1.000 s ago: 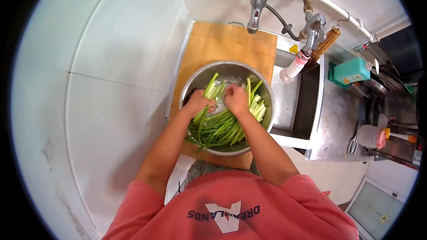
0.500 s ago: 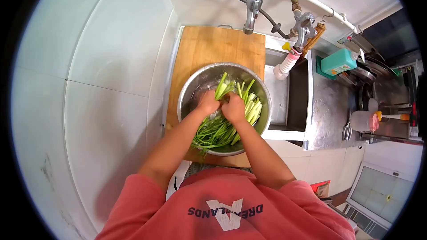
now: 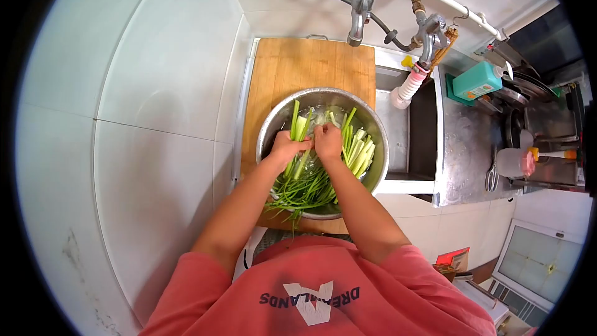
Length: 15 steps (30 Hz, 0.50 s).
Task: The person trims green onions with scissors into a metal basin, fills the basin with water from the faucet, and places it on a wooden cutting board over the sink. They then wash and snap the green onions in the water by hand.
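A round metal basin (image 3: 384, 140) with water in it stands on the wooden board. My left hand (image 3: 288, 148) is closed around a few upright celery stalks (image 3: 301, 126) at the basin's left side. Close beside it, my right hand (image 3: 328, 143) has its fingers pinched together over the water, near a pale stalk end; what they grip is mostly hidden. Cut celery pieces (image 3: 360, 152) lie against the right wall of the basin. Thin green stems (image 3: 305, 191) spread below both hands and hang a little over the near rim.
The wooden board (image 3: 311, 65) covers the left part of a sink (image 3: 390, 127). Two taps (image 3: 359, 18) come from the wall, one with a pink-white hose (image 3: 408, 89). On the right counter are a teal bottle (image 3: 477, 81), scissors (image 3: 492, 177) and pans. A tiled wall (image 3: 158, 87) borders the left.
My hands have moved slightly apart. The stalks in my left hand now stand upright farther left, and my right hand has turned with its fingertips upward. The view has shifted a little.
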Available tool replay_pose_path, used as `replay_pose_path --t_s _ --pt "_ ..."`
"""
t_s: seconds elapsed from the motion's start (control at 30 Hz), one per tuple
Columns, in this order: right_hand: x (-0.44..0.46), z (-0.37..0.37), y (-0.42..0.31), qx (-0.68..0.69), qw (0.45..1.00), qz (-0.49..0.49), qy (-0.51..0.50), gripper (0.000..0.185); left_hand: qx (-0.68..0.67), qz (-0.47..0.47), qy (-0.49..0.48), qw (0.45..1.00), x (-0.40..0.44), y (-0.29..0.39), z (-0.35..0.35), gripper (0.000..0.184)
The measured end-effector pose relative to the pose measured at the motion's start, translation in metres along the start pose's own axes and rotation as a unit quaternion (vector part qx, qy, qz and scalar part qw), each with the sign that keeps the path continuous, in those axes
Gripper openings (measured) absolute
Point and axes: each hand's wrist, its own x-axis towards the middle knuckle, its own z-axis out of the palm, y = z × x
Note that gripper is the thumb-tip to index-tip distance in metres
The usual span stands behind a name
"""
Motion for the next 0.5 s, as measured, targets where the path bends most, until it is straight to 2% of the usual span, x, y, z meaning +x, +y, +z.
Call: replay_pose_path --t_s 0.13,0.23,0.3,0.33,0.37,0.43,0.5 --pt "0.006 -0.003 -0.017 -0.071 0.995 0.07 -0.011 0.029 0.0 -0.008 0.004 1.0 -0.003 -0.007 0.0 0.015" --pt "0.001 0.001 -0.018 -0.105 0.994 0.038 -0.011 0.026 -0.016 -0.02 0.019 0.999 -0.006 -0.004 0.002 0.016" --pt "-0.007 0.005 -0.019 -0.099 0.994 -0.042 0.017 0.026 -0.022 -0.024 0.036 0.999 -0.006 -0.001 0.002 0.014" --pt "-0.006 0.0 -0.015 -0.09 0.994 -0.056 0.002 0.022 -0.006 -0.029 0.01 1.0 -0.007 -0.002 0.0 0.014" --pt "0.001 -0.004 -0.015 -0.09 0.994 -0.057 0.001 0.022 0.01 -0.034 -0.016 0.999 -0.008 -0.002 0.0 0.013" --pt "0.016 -0.009 -0.017 -0.108 0.99 0.005 -0.091 0.021 0.0 -0.041 -0.035 0.999 -0.008 -0.002 0.0 0.013" --pt "0.013 -0.003 -0.016 -0.104 0.993 -0.008 -0.059 0.021 -0.008 -0.024 -0.022 0.999 -0.005 -0.004 -0.002 0.012"
